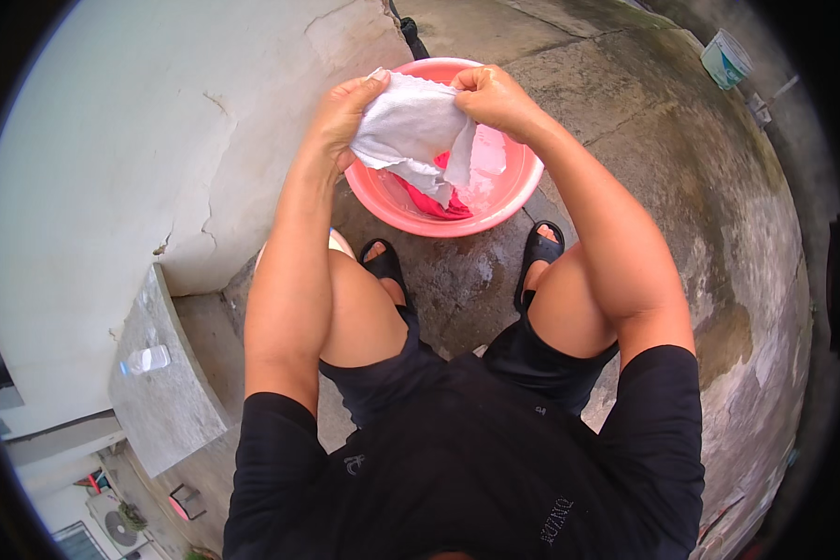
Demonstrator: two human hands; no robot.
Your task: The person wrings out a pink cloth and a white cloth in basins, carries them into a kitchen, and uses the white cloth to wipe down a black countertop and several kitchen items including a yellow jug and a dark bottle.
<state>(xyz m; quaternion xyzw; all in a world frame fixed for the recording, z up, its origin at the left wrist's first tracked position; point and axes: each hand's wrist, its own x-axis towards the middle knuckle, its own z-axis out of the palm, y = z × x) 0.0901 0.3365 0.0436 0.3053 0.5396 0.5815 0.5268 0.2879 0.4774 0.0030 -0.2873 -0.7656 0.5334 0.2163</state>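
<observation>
A wet-looking white cloth (416, 122) is stretched between my two hands over a pink plastic basin (444, 227). My left hand (350, 112) grips its left edge, the thumb on top at the upper corner. On the right, my right hand (493, 98) pinches the cloth's upper right corner in closed fingers. The cloth's lower part hangs in folds into the basin's opening. Below it in the basin lies a bright red cloth (434, 203), partly hidden by the white one. Water (488, 157) shows at the basin's right side.
The basin stands on a stained concrete floor (455, 280) just beyond my feet. A cracked white wall (182, 140) rises at left. Partly behind my left arm is a light-coloured container (341, 241). A clear bottle (150, 359) lies on a grey slab; a white bucket (726, 59) stands far right.
</observation>
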